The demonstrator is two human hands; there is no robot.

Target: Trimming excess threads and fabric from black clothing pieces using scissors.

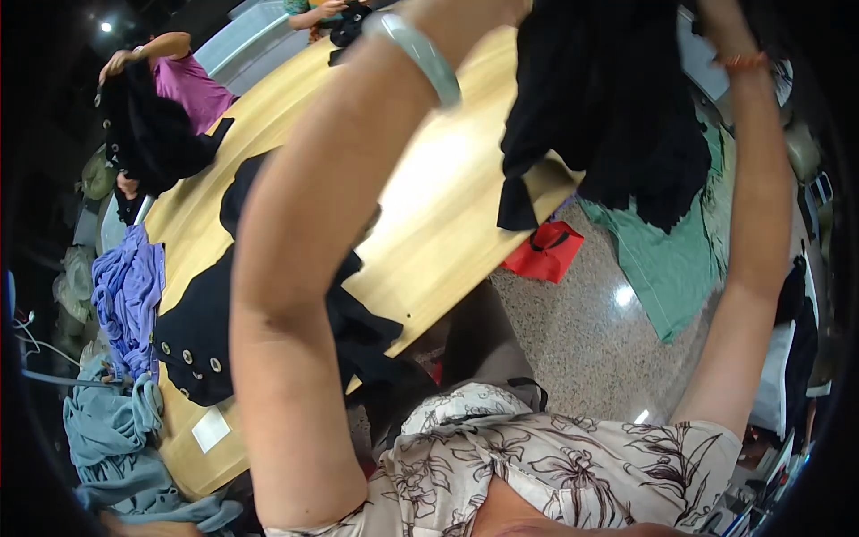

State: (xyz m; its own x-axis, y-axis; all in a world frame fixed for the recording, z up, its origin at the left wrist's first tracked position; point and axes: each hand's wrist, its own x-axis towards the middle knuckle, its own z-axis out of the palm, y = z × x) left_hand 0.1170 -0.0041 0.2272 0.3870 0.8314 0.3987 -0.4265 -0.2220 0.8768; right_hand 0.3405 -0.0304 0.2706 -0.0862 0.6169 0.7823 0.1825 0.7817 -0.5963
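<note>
A black garment [608,98] hangs in the air at the upper right, stretched between my two raised hands. My left hand [497,13], above a pale green bangle, reaches the garment's left side at the top edge, and its fingers are cut off by the frame. On the other side, my right hand [727,31], with an orange bracelet at the wrist, is up at the garment's right top; its fingers are mostly out of frame. From the way the cloth hangs, both hands appear closed on it. Its lower edge is ragged-looking and blurred.
A wooden table [447,242] holds black garments [197,331] with metal eyelets. Purple cloth [130,295] and grey-green cloth [112,421] lie at its left edge. Beyond the hanging garment are a red bag [546,253] and green cloth [667,268]. A co-worker [192,94] lifts black clothing at far left.
</note>
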